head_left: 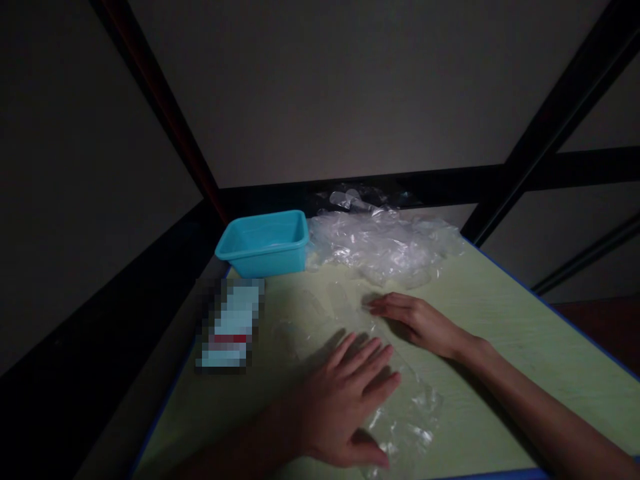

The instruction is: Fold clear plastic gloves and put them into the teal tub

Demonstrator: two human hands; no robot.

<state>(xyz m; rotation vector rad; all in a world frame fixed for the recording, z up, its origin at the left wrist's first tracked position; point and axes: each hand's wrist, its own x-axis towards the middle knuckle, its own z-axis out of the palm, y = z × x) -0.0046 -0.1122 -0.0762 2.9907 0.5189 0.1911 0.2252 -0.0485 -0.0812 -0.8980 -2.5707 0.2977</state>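
Note:
A clear disposable plastic glove (410, 407) lies spread on the table, its finger shapes pointing away from me. My left hand (347, 400) rests palm down over the glove's middle, fingers stretched and apart. At the glove's far right edge, my right hand (417, 323) has its fingers bent and close together, with the tips on the thin film. The right thumb is mostly hidden beneath. Farther back lies a crumpled heap of clear plastic gloves (385, 247), some finger shapes sticking up against the wall.
The pale green table (500, 313) has a blue edge. A turquoise plastic basket (270, 260) stands at the far left corner. In front of it lies a pixelated flat rectangular object (233, 323). Behind the table rises a grey wall (345, 93) with dark strips.

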